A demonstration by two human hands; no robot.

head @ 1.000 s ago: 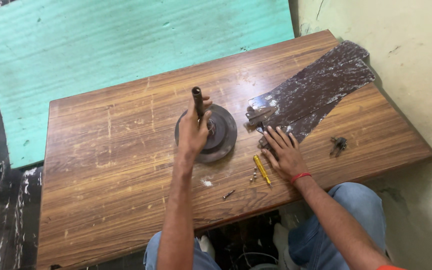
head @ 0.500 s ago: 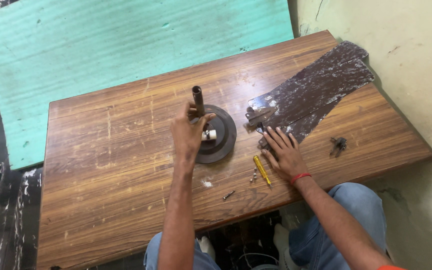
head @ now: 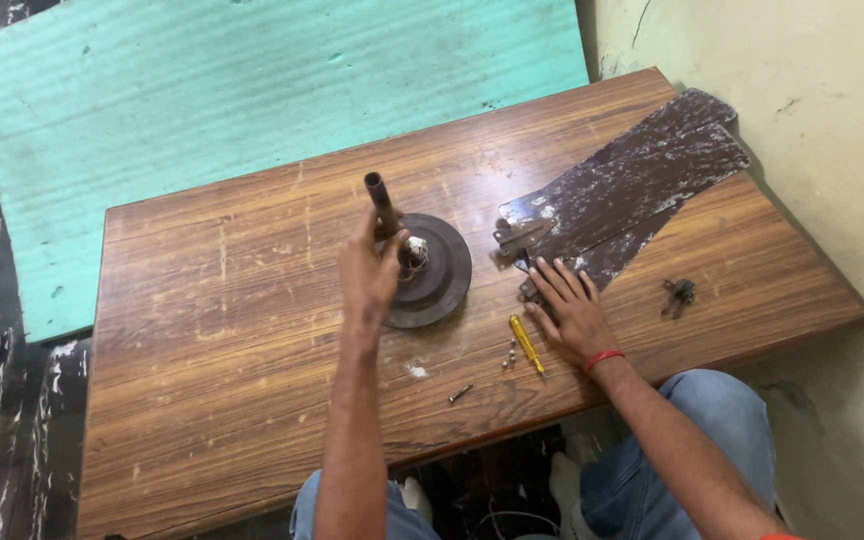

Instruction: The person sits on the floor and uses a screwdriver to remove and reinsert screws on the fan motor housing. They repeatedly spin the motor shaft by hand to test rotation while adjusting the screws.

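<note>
My left hand (head: 370, 272) is closed in a grip around the dark rod (head: 386, 212) that stands upright from the centre of the round metal disc (head: 434, 270). The disc lies flat near the middle of the desk (head: 202, 330). Compared with half a second ago, the hand has slid lower and to the 9 o'clock side of the rod, so more of the rod top is exposed. My right hand (head: 570, 312) remains flat and released, fingers spread, on the near end of the dark fan blade (head: 632, 195) at 3 o'clock from the disc. A yellow screwdriver (head: 525, 343) lies just beside that hand at 8 o'clock. Small screws (head: 460, 393) rest at 6 o'clock.
</note>
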